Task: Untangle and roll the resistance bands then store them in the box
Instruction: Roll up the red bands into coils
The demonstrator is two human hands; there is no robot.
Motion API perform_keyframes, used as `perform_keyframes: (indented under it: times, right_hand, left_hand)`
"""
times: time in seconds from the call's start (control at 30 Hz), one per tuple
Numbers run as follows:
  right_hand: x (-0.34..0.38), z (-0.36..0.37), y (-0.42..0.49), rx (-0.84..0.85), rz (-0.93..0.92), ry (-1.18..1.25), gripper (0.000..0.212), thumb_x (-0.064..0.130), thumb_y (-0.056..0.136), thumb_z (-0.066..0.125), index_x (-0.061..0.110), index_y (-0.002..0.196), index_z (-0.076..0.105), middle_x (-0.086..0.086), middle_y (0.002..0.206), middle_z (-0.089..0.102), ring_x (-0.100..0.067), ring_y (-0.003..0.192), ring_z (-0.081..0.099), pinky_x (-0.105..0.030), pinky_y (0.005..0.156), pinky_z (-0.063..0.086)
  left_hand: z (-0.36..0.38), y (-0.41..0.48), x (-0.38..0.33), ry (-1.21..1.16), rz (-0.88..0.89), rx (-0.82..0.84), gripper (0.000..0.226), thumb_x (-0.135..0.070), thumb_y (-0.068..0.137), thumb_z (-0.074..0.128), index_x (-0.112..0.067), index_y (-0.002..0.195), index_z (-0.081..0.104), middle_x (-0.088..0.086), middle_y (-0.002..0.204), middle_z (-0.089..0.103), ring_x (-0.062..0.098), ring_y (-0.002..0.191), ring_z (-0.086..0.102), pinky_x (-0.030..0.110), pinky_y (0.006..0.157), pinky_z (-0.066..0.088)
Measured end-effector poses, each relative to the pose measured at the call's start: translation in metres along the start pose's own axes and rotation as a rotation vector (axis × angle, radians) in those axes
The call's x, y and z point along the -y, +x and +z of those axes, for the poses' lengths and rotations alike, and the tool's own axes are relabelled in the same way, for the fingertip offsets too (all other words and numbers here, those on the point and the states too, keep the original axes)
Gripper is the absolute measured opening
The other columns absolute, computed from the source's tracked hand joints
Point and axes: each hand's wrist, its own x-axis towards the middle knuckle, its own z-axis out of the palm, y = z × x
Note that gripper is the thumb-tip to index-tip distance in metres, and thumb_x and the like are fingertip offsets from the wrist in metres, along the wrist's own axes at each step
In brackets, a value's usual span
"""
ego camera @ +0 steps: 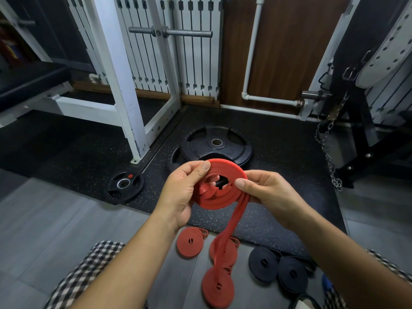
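Note:
I hold a half-rolled red resistance band [219, 200] in front of me, a flat coil with a hole in its middle. My left hand [181, 192] grips the coil's left side, thumb on its top edge. My right hand [265, 192] pinches the right rim, thumb on top. A loose red tail [231, 226] hangs down from the coil toward the floor. Below lie three rolled red bands [190, 241] [224, 250] [218, 287] and two rolled black bands [263, 263] [292, 274]. No box is in view.
Black weight plates lie on the rubber mat: a large one [217, 143] ahead, a small one [124, 186] to the left. A white rack frame [124, 85] stands at the left, a chain [330, 157] and a black stand at the right. My checked-trousered knees frame the grey floor.

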Motion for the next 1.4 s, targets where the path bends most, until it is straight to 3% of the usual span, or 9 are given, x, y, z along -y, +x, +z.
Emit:
perform_keyframes:
  times: [0.13,0.23,0.4,0.6,0.73,0.87,1.0,1.1,1.4]
  right_hand:
    - [0.005,-0.007,-0.002,0.090,0.026,-0.122,0.025,0.029,0.067,0.065,0.014,0.087,0.069,-0.007,0.083,0.074,-0.016,0.077,0.069,-0.030,0.079,0.055]
    - [0.004,-0.006,-0.003,0.144,0.049,-0.223,0.017,0.024,0.075,0.067,0.015,0.088,0.069,-0.007,0.086,0.074,-0.018,0.082,0.071,-0.031,0.082,0.056]
    - [0.006,-0.005,-0.003,0.077,0.053,-0.178,0.035,0.031,0.064,0.069,0.009,0.090,0.069,-0.011,0.085,0.074,-0.019,0.079,0.070,-0.029,0.079,0.056]
    - [-0.002,-0.001,-0.004,0.043,0.067,-0.082,0.010,0.021,0.077,0.066,0.016,0.084,0.071,0.003,0.069,0.071,-0.005,0.066,0.066,-0.017,0.068,0.053]
    - [-0.007,0.008,-0.005,-0.005,0.041,0.063,0.022,0.026,0.071,0.065,0.013,0.088,0.070,-0.006,0.080,0.074,-0.014,0.074,0.070,-0.021,0.069,0.055]
    - [-0.002,0.000,-0.003,0.017,0.049,0.021,0.011,0.016,0.079,0.062,0.012,0.087,0.070,-0.006,0.079,0.073,-0.015,0.071,0.069,-0.024,0.068,0.056]
    - [0.004,-0.008,-0.004,0.091,0.071,-0.104,0.009,0.013,0.079,0.065,0.013,0.087,0.069,-0.005,0.078,0.074,-0.014,0.073,0.070,-0.020,0.069,0.055]
    - [0.003,-0.005,-0.004,0.117,0.074,-0.192,0.010,0.007,0.084,0.062,0.014,0.087,0.068,-0.004,0.080,0.074,-0.014,0.075,0.070,-0.018,0.068,0.054]
    - [0.003,-0.006,-0.003,0.035,0.051,-0.120,0.011,0.015,0.074,0.070,0.018,0.085,0.071,-0.004,0.080,0.074,-0.012,0.075,0.070,-0.020,0.072,0.055]
  left_hand:
    - [-0.005,0.002,-0.008,0.439,0.166,0.176,0.027,-0.014,0.079,0.066,-0.019,0.105,0.063,-0.003,0.094,0.065,0.002,0.084,0.061,0.011,0.075,0.049]
    - [0.002,-0.002,-0.006,0.550,0.133,0.251,0.005,-0.010,0.080,0.067,-0.013,0.084,0.067,-0.003,0.074,0.064,0.000,0.067,0.059,0.015,0.067,0.048]
    - [0.007,-0.001,0.001,0.438,0.159,0.162,0.010,-0.008,0.081,0.065,-0.013,0.073,0.067,-0.003,0.066,0.065,0.006,0.064,0.060,0.018,0.064,0.050]
    - [0.009,-0.001,0.000,0.151,0.145,-0.093,0.009,-0.012,0.084,0.062,-0.010,0.075,0.064,-0.005,0.056,0.066,0.004,0.052,0.060,0.017,0.055,0.051]
    - [0.014,-0.005,0.010,-0.030,0.061,-0.166,0.013,-0.019,0.084,0.062,-0.012,0.073,0.061,-0.002,0.057,0.066,0.007,0.052,0.060,0.019,0.055,0.053]
    - [0.007,-0.002,0.008,-0.048,-0.078,-0.027,0.014,-0.022,0.085,0.059,-0.009,0.079,0.060,0.002,0.059,0.065,0.008,0.052,0.060,0.019,0.052,0.052]
    - [-0.002,0.001,-0.003,0.372,0.064,0.190,0.019,-0.013,0.082,0.064,-0.015,0.101,0.063,0.000,0.083,0.065,0.001,0.068,0.062,0.012,0.064,0.049]
    - [0.001,-0.001,0.001,0.629,0.149,0.269,0.019,-0.008,0.076,0.072,-0.016,0.093,0.067,0.000,0.083,0.065,0.003,0.072,0.060,0.013,0.068,0.048]
    - [0.005,0.000,0.002,0.166,0.070,0.107,0.007,-0.001,0.080,0.062,-0.009,0.081,0.063,-0.003,0.062,0.066,0.005,0.055,0.061,0.016,0.052,0.051]
